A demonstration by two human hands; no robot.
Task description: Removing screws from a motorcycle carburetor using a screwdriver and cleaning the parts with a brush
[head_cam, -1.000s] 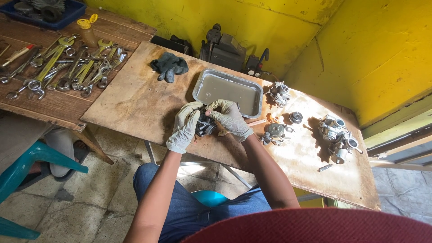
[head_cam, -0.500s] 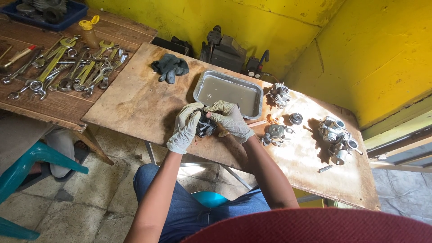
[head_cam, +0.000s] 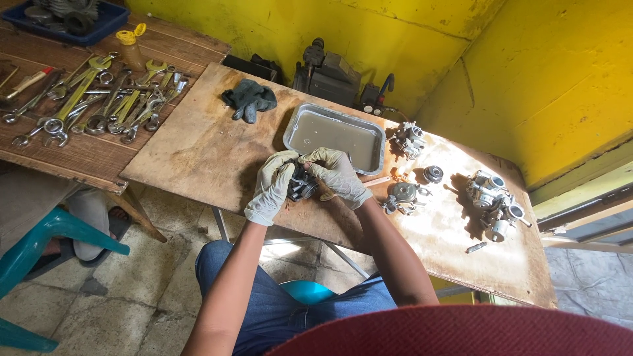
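Note:
Both my hands wear pale work gloves and grip one small dark metal engine part (head_cam: 302,185) just above the plywood board (head_cam: 198,148). My left hand (head_cam: 271,186) holds its left side. On its right side and top lies my right hand (head_cam: 337,174), fingers curled over it. Just behind the part stands a shallow metal tray (head_cam: 334,136) with murky liquid.
Several grey carburettor-like parts (head_cam: 403,195) (head_cam: 493,202) (head_cam: 407,138) lie on the board to the right. A dark glove pair (head_cam: 249,99) lies at the back left. Spanners (head_cam: 99,105) cover the wooden table to the left, with a blue bin (head_cam: 59,20) behind and a teal chair (head_cam: 33,250) below.
Both hands stay clasped on the dark part at the same spot on the board; only small finger shifts show.

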